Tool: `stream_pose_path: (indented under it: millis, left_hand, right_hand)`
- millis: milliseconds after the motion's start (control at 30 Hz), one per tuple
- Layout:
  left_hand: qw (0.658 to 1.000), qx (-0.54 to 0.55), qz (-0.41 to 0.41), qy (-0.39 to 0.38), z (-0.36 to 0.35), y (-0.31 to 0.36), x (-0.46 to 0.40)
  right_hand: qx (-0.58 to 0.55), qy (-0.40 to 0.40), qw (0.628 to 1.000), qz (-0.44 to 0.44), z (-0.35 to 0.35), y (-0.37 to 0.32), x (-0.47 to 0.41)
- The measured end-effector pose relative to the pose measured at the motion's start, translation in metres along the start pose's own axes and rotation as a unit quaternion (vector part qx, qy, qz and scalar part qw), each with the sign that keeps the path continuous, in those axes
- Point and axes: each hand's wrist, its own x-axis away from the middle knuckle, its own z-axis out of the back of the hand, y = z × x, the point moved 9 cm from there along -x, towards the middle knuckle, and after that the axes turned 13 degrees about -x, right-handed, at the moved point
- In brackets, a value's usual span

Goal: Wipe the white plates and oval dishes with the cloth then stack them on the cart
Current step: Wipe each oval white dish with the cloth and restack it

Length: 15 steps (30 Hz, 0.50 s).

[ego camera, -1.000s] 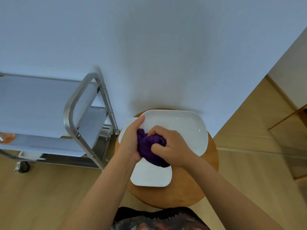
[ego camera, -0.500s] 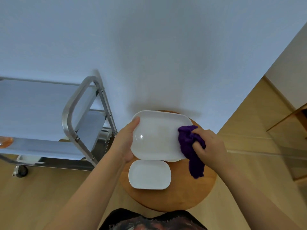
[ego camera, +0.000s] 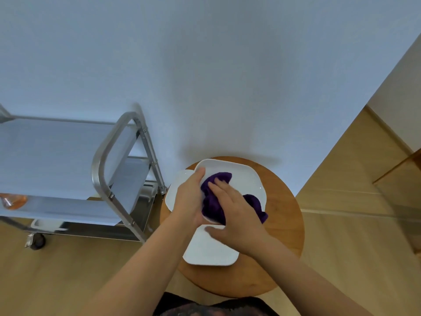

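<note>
Purple cloth (ego camera: 215,199) bunched at centre frame, pressed flat under the right hand (ego camera: 237,217), fingers nearly straight and laid over it, thumb out to the lower left. Left hand (ego camera: 188,201) curled round the left rim of the white dish (ego camera: 247,179), thumb on top at the rim, fingers hidden underneath. Dish held just above a round wooden stool (ego camera: 282,226) in the lower centre; near edge covered by both hands and the cloth. Three white dishes visible in all: the held one, a second (ego camera: 176,188) peeking out behind the left hand, mostly hidden, and a third (ego camera: 209,252) lying flat on the stool below the wrists. Steel cart (ego camera: 107,179) at left, cut off by the frame edge; something orange and blurred (ego camera: 13,200) on its top shelf.
</note>
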Motion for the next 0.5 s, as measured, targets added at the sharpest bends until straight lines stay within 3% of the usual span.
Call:
stream_pose_path:
  millis: [33, 100, 200, 267, 333, 400, 433, 500]
  left_hand:
    - [1.000, -0.009, -0.006, -0.004, -0.002, 0.000, 0.002]
    - [0.998, -0.041, -0.048, -0.021, -0.010, 0.011, 0.010]
    - [0.985, -0.114, -0.129, -0.028, -0.007, 0.038, 0.014]
    - [0.969, -0.189, -0.151, 0.041, 0.014, 0.046, 0.006]
    - [0.962, -0.239, -0.099, 0.084, 0.035, 0.027, -0.006]
    - [0.993, -0.105, -0.006, -0.045, 0.023, -0.015, -0.014]
    - [0.991, -0.014, 0.027, -0.133, 0.009, -0.030, -0.013]
    - [0.975, 0.108, 0.032, -0.193, -0.002, -0.036, -0.012]
  right_hand:
    - [0.057, 0.036, 0.997, 0.035, 0.007, -0.007, 0.000]
    - [0.061, 0.108, 0.991, 0.058, 0.024, -0.015, 0.000]
    - [-0.164, 0.185, 0.968, -0.052, 0.065, 0.001, -0.001]
    - [-0.347, 0.221, 0.899, -0.151, 0.076, 0.027, 0.000]
    - [-0.512, 0.240, 0.810, -0.154, 0.079, 0.039, -0.005]
    - [-0.597, 0.250, 0.748, -0.147, 0.079, 0.040, -0.010]
    - [-0.621, 0.248, 0.729, -0.147, 0.076, 0.041, -0.012]
    - [-0.649, 0.241, 0.706, -0.151, 0.071, 0.045, -0.012]
